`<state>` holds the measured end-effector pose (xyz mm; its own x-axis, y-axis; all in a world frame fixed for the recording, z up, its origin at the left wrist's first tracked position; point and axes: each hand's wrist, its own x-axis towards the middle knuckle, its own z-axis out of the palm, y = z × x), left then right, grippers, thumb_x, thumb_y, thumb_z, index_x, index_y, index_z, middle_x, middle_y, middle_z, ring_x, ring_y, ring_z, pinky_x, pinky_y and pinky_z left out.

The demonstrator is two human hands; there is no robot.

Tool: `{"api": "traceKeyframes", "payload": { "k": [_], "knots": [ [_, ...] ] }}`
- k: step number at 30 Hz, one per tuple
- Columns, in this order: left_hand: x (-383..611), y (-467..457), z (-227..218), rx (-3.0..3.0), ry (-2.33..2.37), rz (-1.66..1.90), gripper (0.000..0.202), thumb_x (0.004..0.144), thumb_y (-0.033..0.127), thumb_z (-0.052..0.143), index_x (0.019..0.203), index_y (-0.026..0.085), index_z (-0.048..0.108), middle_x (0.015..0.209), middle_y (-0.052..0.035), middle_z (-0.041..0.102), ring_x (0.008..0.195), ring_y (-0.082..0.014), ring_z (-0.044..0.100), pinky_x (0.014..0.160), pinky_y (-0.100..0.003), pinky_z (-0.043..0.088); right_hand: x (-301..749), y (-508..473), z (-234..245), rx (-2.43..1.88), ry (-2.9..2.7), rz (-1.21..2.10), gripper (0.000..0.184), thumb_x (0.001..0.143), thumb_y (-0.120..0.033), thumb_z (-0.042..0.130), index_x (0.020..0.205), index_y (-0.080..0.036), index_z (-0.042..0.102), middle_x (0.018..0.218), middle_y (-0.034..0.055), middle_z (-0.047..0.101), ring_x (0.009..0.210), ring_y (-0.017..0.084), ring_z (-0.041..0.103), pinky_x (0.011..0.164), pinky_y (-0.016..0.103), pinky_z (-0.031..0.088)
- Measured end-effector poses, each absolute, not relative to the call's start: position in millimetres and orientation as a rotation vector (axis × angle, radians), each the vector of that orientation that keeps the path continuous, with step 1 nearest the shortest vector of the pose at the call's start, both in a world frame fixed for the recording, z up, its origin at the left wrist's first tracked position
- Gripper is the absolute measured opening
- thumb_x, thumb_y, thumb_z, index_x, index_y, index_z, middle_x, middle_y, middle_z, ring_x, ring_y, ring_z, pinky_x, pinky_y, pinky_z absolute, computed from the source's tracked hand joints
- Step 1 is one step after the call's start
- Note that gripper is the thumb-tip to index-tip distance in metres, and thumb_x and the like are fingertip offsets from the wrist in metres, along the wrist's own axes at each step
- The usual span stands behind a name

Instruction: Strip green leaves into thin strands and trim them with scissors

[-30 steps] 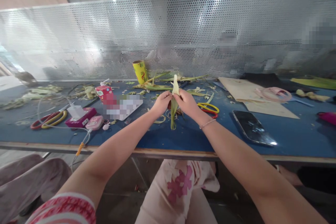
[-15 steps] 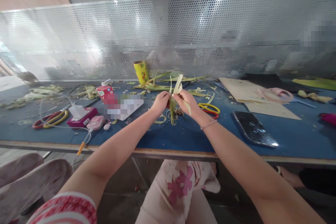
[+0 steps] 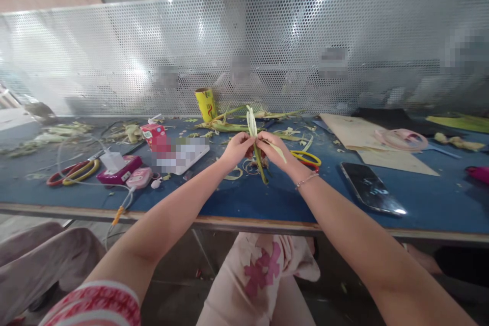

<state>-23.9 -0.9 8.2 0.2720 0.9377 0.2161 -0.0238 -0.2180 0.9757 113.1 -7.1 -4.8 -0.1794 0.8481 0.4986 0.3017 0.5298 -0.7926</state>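
Over the blue table point(image 3: 267, 198), both my hands meet at a bundle of green-and-pale leaf strips point(image 3: 254, 137). My left hand point(image 3: 237, 147) pinches the strips from the left, fingers closed. My right hand point(image 3: 273, 146) pinches them from the right, with one pale strip trailing over its back. The strips stick up above my fingers and hang down to a green tip near the tabletop. Curled leaf scraps point(image 3: 250, 165) lie on the table just beneath my hands.
Yellow-handled scissors point(image 3: 305, 158) lie just right of my hands, a black phone point(image 3: 369, 188) further right. Left are a white card point(image 3: 183, 155), a pink box point(image 3: 118, 170), more scissors point(image 3: 74, 173) and a cable. A yellow roll point(image 3: 205, 104) and leaf pile point(image 3: 229, 122) sit by the perforated screen.
The leaf bundle has narrowed and tilted in my fingers; its lower tip swung to the right. The broad pale leaf that stood up is now split into thin strips, one draped over my right hand.
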Motion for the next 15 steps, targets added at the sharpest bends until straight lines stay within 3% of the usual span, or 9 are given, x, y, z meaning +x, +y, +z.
{"api": "traceKeyframes", "payload": {
  "k": [5, 10, 15],
  "knots": [
    [-24.4, 1.4, 8.0, 1.486, 0.931, 1.129, 0.017, 0.080, 0.013, 0.045, 0.064, 0.017, 0.043, 0.046, 0.0048, 0.046, 0.039, -0.0070, 0.045, 0.043, -0.020, 0.036, 113.8, -7.9, -5.3, -0.950, -1.769, 0.602, 0.022, 0.080, -0.038, 0.050, 0.067, -0.020, 0.049, 0.057, -0.0032, 0.046, 0.052, 0.012, 0.045, 0.052, 0.025, 0.036],
    [-25.7, 1.4, 8.4, 1.620, 0.943, 1.233, 0.019, 0.075, 0.010, 0.047, 0.059, 0.017, 0.041, 0.042, 0.0060, 0.043, 0.036, -0.0057, 0.041, 0.042, -0.019, 0.032, 111.9, -9.9, -4.5, -0.946, -1.750, 0.635, 0.027, 0.084, -0.040, 0.047, 0.065, -0.021, 0.046, 0.053, -0.0029, 0.045, 0.050, 0.013, 0.044, 0.052, 0.026, 0.036],
    [-25.4, 3.7, 7.0, 1.542, 0.939, 1.246, 0.021, 0.076, 0.013, 0.047, 0.057, 0.017, 0.041, 0.040, 0.0060, 0.040, 0.036, -0.0058, 0.039, 0.041, -0.019, 0.031, 111.7, -12.8, -1.6, -0.862, -1.884, 0.188, 0.023, 0.086, -0.031, 0.045, 0.066, -0.020, 0.047, 0.062, 0.0005, 0.048, 0.063, 0.015, 0.048, 0.063, 0.028, 0.038]
  ]
}}
